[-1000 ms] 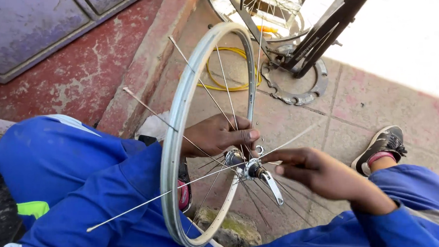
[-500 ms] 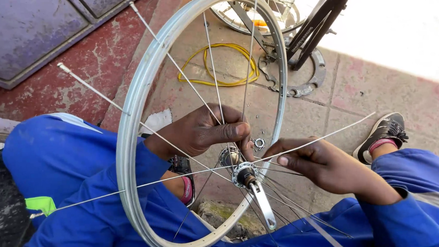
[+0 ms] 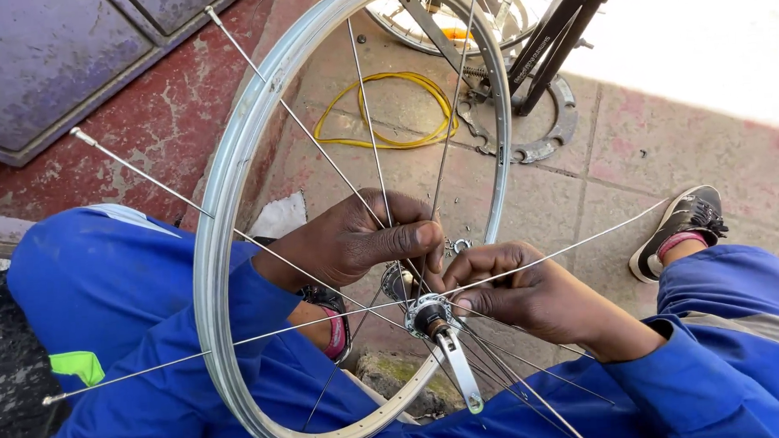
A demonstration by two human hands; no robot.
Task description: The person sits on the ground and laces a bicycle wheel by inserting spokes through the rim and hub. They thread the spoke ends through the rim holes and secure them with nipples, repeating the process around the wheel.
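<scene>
Silver spokes (image 3: 367,189) met the hub (image 3: 427,314); your left hand (image 3: 356,242) and right hand (image 3: 517,292) pinched there, fingers narrow, best kept steady.

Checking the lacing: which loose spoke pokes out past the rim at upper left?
The spoke with the nipple end near the purple door; others end inside the rim or point elsewhere.

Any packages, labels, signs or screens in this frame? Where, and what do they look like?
No packages, signs or screens.
Decal: on the black bike frame tube, top centre-right; a thin pale strip of small markings running along the tube, too small to make out.
White scrap: on the paving just left of the rim, behind the left hand; crumpled, blank as far as it shows, possibly paper or cloth.
</scene>
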